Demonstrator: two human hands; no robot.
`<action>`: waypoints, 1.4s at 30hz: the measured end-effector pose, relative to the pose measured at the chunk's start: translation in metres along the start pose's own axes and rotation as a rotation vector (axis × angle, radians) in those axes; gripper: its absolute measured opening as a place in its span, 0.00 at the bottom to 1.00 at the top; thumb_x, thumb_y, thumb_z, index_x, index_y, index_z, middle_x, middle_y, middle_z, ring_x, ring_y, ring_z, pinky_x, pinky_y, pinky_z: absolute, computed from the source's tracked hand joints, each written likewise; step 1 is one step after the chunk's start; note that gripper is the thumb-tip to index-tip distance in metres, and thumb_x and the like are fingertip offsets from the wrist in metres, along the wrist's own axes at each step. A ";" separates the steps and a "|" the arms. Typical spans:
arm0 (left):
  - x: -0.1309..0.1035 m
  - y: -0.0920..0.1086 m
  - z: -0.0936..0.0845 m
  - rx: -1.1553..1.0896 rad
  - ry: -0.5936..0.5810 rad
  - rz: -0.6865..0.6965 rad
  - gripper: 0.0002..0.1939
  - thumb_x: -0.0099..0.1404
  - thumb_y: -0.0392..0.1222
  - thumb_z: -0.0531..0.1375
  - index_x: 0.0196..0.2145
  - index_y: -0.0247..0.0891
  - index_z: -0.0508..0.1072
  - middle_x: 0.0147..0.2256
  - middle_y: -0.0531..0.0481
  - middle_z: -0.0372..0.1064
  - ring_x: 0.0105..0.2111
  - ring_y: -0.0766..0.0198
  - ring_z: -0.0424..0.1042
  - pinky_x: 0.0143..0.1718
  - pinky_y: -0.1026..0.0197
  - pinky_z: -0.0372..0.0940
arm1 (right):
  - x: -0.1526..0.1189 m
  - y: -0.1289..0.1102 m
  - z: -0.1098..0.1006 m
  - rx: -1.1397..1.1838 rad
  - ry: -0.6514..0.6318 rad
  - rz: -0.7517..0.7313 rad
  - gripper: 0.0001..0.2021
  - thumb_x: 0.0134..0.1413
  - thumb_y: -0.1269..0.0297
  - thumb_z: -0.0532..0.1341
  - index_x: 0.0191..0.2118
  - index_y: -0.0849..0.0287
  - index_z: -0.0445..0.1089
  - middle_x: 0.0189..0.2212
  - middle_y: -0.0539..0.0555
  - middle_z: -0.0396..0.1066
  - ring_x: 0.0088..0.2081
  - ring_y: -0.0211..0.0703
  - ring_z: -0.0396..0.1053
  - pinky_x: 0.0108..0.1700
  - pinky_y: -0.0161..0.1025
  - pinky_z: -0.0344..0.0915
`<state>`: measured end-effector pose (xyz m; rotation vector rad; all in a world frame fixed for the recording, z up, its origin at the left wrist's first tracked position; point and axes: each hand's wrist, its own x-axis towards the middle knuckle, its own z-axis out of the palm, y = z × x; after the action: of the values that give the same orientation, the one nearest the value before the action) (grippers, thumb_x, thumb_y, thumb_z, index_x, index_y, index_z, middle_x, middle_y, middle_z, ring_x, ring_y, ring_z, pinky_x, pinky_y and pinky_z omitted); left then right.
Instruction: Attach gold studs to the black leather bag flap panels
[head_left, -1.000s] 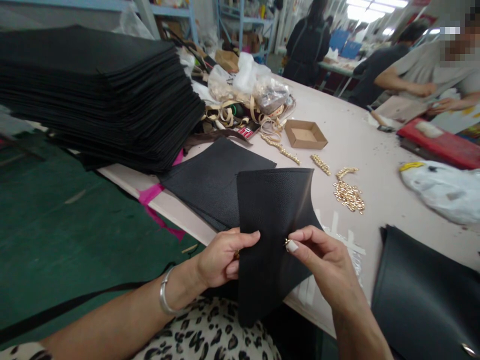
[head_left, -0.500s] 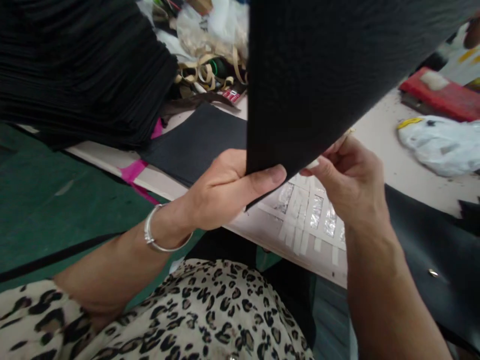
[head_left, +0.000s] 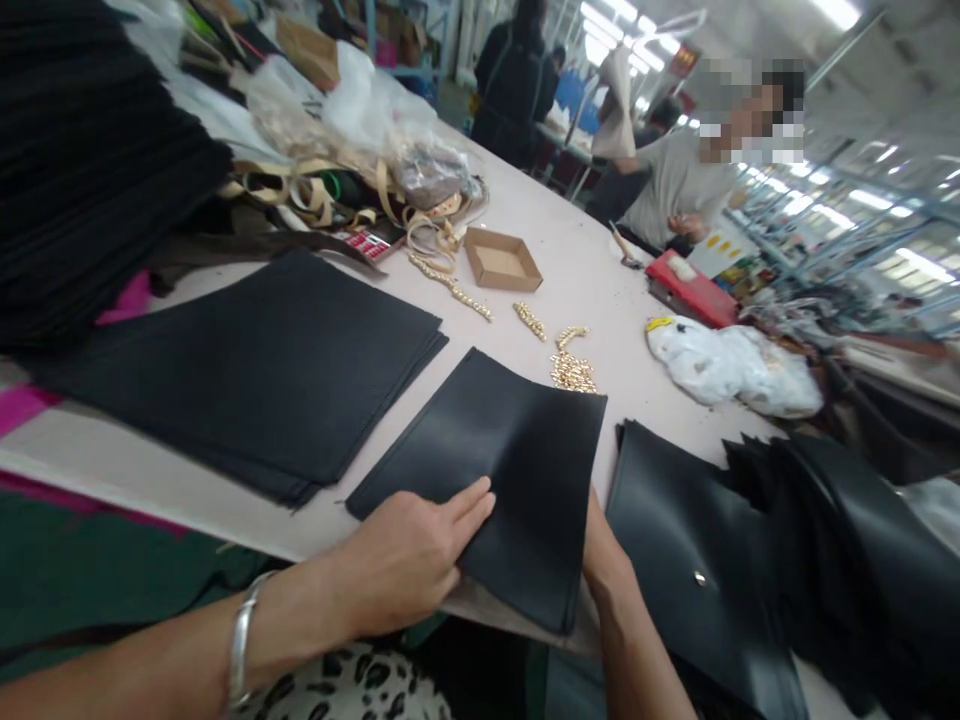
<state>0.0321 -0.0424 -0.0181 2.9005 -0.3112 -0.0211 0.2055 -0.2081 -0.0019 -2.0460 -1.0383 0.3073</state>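
Your left hand [head_left: 420,560] comes in from the lower left of the frame, palm down, a silver bangle [head_left: 241,640] at its wrist. Its extended fingers rest together on the upper face of a black panel [head_left: 525,460]; the thumb is hidden, so whether that grip is clamped on the panel cannot be told. Your right hand [head_left: 609,560] rises from the bottom, right of centre, and passes behind the panel's right edge. Its fingers are out of sight, so you cannot tell if its grip is apart or together.

The panel lies just below the centre of the frame, over the near edge of the pale desk [head_left: 600,270]. It is four-sided and smooth, with an inward-curving far edge, pointed corners and a soft, pale sheen across its middle.

Flat black sheets [head_left: 285,370] lie to its left; to its right is a black piece [head_left: 690,520] with a small metal fitting [head_left: 700,578]. Beyond its far edge are gold-coloured links [head_left: 573,372] and, farther up, an open cardboard box [head_left: 502,260].
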 end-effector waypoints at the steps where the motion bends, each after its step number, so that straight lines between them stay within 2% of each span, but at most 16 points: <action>1: 0.000 0.001 0.002 -0.015 -0.004 -0.006 0.36 0.57 0.29 0.53 0.65 0.28 0.62 0.67 0.36 0.54 0.37 0.56 0.80 0.33 0.54 0.75 | 0.000 0.007 -0.007 -0.050 -0.054 0.012 0.12 0.62 0.60 0.58 0.45 0.56 0.76 0.44 0.56 0.77 0.44 0.47 0.73 0.48 0.43 0.71; 3: 0.001 0.001 0.002 -0.042 -0.008 -0.021 0.37 0.56 0.28 0.53 0.65 0.28 0.62 0.67 0.37 0.54 0.34 0.57 0.80 0.34 0.53 0.75 | 0.005 0.023 -0.026 -0.214 -0.120 0.104 0.13 0.58 0.63 0.58 0.44 0.57 0.78 0.42 0.55 0.79 0.42 0.47 0.75 0.45 0.40 0.71; 4: 0.001 0.001 0.001 -0.055 -0.011 -0.027 0.37 0.55 0.27 0.53 0.65 0.29 0.62 0.67 0.38 0.54 0.33 0.58 0.80 0.34 0.53 0.75 | 0.011 0.031 -0.037 -0.310 -0.110 0.180 0.14 0.57 0.63 0.58 0.44 0.57 0.78 0.42 0.55 0.80 0.41 0.47 0.75 0.44 0.39 0.71; 7: 0.002 -0.001 -0.004 -0.085 -0.043 -0.032 0.38 0.54 0.26 0.53 0.65 0.30 0.62 0.67 0.37 0.53 0.36 0.56 0.80 0.36 0.53 0.76 | 0.037 0.057 -0.066 -0.527 0.049 0.389 0.18 0.58 0.64 0.54 0.48 0.61 0.78 0.43 0.58 0.80 0.44 0.50 0.77 0.46 0.40 0.70; 10: 0.002 -0.002 -0.012 -0.076 -0.089 0.007 0.38 0.54 0.26 0.54 0.64 0.29 0.63 0.67 0.35 0.51 0.46 0.50 0.78 0.34 0.53 0.76 | 0.065 0.078 -0.080 -0.636 0.111 0.461 0.20 0.59 0.65 0.54 0.51 0.65 0.77 0.45 0.63 0.79 0.48 0.52 0.76 0.50 0.42 0.68; 12: 0.002 -0.003 -0.016 -0.076 -0.123 0.018 0.37 0.55 0.26 0.54 0.63 0.30 0.65 0.67 0.35 0.51 0.48 0.48 0.78 0.34 0.53 0.76 | 0.080 0.086 -0.080 -0.685 0.075 0.476 0.19 0.59 0.65 0.55 0.51 0.63 0.77 0.44 0.61 0.80 0.46 0.49 0.77 0.48 0.39 0.67; 16: 0.004 0.000 -0.020 -0.107 -0.164 -0.010 0.36 0.57 0.27 0.58 0.65 0.33 0.63 0.67 0.34 0.49 0.40 0.51 0.80 0.33 0.54 0.76 | 0.096 0.084 -0.070 -0.802 -0.039 0.476 0.16 0.61 0.63 0.56 0.47 0.58 0.79 0.40 0.60 0.81 0.44 0.50 0.77 0.46 0.38 0.67; 21: 0.006 0.002 -0.023 -0.110 -0.190 -0.036 0.36 0.59 0.35 0.66 0.64 0.32 0.63 0.66 0.31 0.51 0.38 0.49 0.81 0.31 0.53 0.75 | 0.106 0.070 -0.060 -0.991 -0.147 0.446 0.15 0.60 0.68 0.55 0.40 0.66 0.80 0.39 0.70 0.79 0.43 0.56 0.77 0.45 0.42 0.67; 24: 0.002 -0.004 -0.025 -0.119 -0.157 -0.018 0.39 0.59 0.40 0.69 0.65 0.34 0.62 0.66 0.37 0.54 0.40 0.50 0.80 0.32 0.54 0.75 | 0.114 0.067 -0.057 -1.059 -0.159 0.448 0.13 0.57 0.71 0.57 0.38 0.68 0.79 0.37 0.72 0.79 0.41 0.56 0.78 0.41 0.41 0.67; 28: -0.004 -0.009 -0.019 -0.094 -0.060 -0.014 0.40 0.62 0.48 0.68 0.66 0.34 0.60 0.66 0.40 0.55 0.40 0.53 0.80 0.32 0.56 0.74 | 0.122 0.070 -0.052 -1.084 -0.129 0.481 0.14 0.57 0.69 0.57 0.38 0.70 0.79 0.37 0.74 0.78 0.39 0.60 0.78 0.38 0.44 0.68; 31: -0.006 -0.007 -0.011 -0.116 -0.002 -0.014 0.42 0.60 0.58 0.67 0.64 0.32 0.64 0.66 0.37 0.58 0.38 0.55 0.80 0.33 0.56 0.73 | 0.122 0.071 -0.051 -1.074 -0.113 0.512 0.18 0.60 0.67 0.54 0.41 0.73 0.78 0.38 0.78 0.77 0.40 0.65 0.78 0.38 0.48 0.68; 34: -0.006 -0.005 -0.001 -0.096 0.063 -0.003 0.41 0.59 0.61 0.66 0.62 0.32 0.66 0.65 0.36 0.60 0.35 0.56 0.79 0.31 0.57 0.71 | 0.118 0.074 -0.059 -1.056 -0.100 0.512 0.20 0.61 0.65 0.52 0.44 0.72 0.78 0.41 0.78 0.77 0.45 0.67 0.76 0.43 0.51 0.67; 36: -0.008 -0.005 0.005 -0.075 0.111 0.007 0.39 0.62 0.61 0.64 0.62 0.32 0.66 0.64 0.36 0.62 0.34 0.58 0.79 0.30 0.57 0.70 | 0.110 0.074 -0.064 -1.030 -0.085 0.492 0.19 0.60 0.64 0.53 0.45 0.68 0.78 0.42 0.74 0.77 0.47 0.66 0.75 0.46 0.50 0.66; 38: -0.009 -0.005 0.010 -0.063 0.153 0.026 0.38 0.62 0.61 0.63 0.61 0.32 0.67 0.62 0.36 0.64 0.32 0.59 0.78 0.28 0.57 0.68 | 0.096 0.069 -0.065 -0.982 -0.077 0.464 0.18 0.60 0.61 0.55 0.46 0.63 0.78 0.42 0.67 0.79 0.47 0.60 0.76 0.48 0.47 0.66; 40: -0.011 -0.006 0.012 -0.055 0.184 0.043 0.38 0.62 0.62 0.63 0.59 0.31 0.68 0.59 0.36 0.68 0.29 0.60 0.77 0.25 0.57 0.66 | 0.073 0.058 -0.057 -0.780 -0.055 0.422 0.18 0.59 0.56 0.57 0.46 0.58 0.79 0.40 0.60 0.81 0.44 0.53 0.77 0.46 0.42 0.68; 42: -0.011 -0.006 0.014 -0.050 0.201 0.049 0.37 0.62 0.63 0.62 0.59 0.31 0.69 0.57 0.38 0.69 0.28 0.61 0.76 0.23 0.56 0.65 | 0.044 0.041 -0.039 -0.455 -0.048 0.378 0.19 0.56 0.50 0.61 0.44 0.57 0.79 0.35 0.55 0.81 0.38 0.49 0.77 0.41 0.39 0.69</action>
<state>0.0218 -0.0373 -0.0327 2.8144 -0.3400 0.2652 0.2775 -0.2099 -0.0012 -2.6636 -0.7917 0.3362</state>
